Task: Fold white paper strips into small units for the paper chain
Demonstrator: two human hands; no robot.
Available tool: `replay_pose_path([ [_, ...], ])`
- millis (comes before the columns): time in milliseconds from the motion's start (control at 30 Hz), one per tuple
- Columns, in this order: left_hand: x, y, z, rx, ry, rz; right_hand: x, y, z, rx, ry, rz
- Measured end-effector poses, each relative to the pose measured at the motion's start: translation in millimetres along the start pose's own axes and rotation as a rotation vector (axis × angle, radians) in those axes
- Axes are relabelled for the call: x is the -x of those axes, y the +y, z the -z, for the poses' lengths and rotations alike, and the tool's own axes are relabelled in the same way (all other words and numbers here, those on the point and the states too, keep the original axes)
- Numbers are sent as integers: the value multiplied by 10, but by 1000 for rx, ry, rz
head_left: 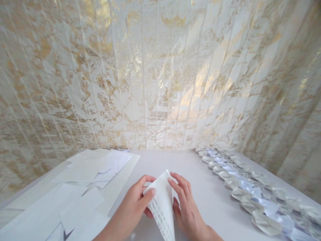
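Nearest, bottom centre of frame: a white paper folded to a narrow wedge [162,197], lines of dark handwriting along its lower left side, held above the worktop, point at the top, lower end cut by the frame edge. Left hand [137,200] grips its left side, thumb on the front face, fingers behind. Right hand [185,202] at its right edge: fingers bent, thumb set apart lower down; cannot tell whether they pinch the paper.

Lower left to mid left: loose white and cream paper sheets [62,197], overlapping at odd angles, some bluish, corners lifting in places. Lower right up to mid right: long rows of cupped white and grey folded paper pieces [250,190], closely set, narrowing with distance.

Surface: smooth pale grey-white worktop [160,160], bare strip between sheets and rows, its far edge near mid-frame.

Beyond, filling the upper frame: white-and-gold patterned hanging [160,77], near-vertical creases, metallic glints, brightest right of centre, darker folds along the right side.
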State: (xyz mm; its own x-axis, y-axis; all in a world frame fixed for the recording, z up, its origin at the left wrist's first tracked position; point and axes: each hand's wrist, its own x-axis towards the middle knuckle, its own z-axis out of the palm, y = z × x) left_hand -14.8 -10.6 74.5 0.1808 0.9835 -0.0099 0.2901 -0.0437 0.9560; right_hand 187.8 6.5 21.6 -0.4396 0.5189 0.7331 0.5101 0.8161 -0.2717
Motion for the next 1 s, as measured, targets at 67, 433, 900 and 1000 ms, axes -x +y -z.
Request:
replay_pose_path([
  [67, -2, -142, -78, 110, 37, 47, 20, 17, 81, 17, -22, 47],
  [433, -140, -542, -12, 102, 14, 147, 65, -45, 241, 115, -402, 422],
  [900, -112, -205, 670, -714, 221, 51, 120, 19, 120, -146, -411, 155],
  [1000, -135, -235, 1256, -973, 457, 167, 139, 22, 100, -134, -436, 123],
])
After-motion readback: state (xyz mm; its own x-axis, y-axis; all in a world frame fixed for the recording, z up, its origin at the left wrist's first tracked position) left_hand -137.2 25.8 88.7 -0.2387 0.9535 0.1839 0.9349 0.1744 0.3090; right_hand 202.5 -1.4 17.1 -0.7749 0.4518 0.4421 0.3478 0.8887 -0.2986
